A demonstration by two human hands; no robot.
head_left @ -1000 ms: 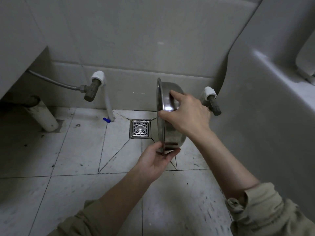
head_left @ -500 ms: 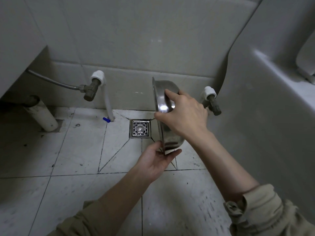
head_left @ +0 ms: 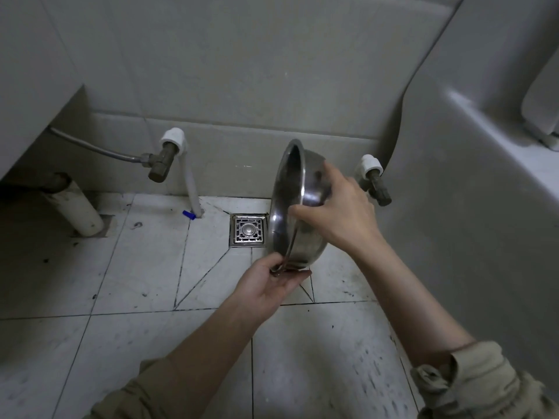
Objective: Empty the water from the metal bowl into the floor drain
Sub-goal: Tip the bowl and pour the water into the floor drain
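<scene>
The metal bowl [head_left: 302,207] looked like polished steel, glossy with bright glints. The floor drain [head_left: 248,230] was perforated shiny metal. The floor [head_left: 136,267] was smooth pale tile, scuffed and grimy, with dark grout. A braided metal hose [head_left: 99,149] met a dull brass-coloured valve [head_left: 160,164]. The sleeves [head_left: 484,385] were matt cloth.

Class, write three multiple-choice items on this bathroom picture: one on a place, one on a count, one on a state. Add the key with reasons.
1. Where is the floor drain relative to the metal bowl?
A. left of it
B. right of it
C. behind the toilet

2. How many hands hold the bowl?
A. none
B. one
C. two

3. How is the bowl held?
A. flat, opening up
B. on edge, opening toward the drain
C. upside down on the floor

Key: A, the grate lies left of the bowl; C, the left hand grips the lower rim, the right hand its back; B, the rim stands nearly vertical.
</scene>
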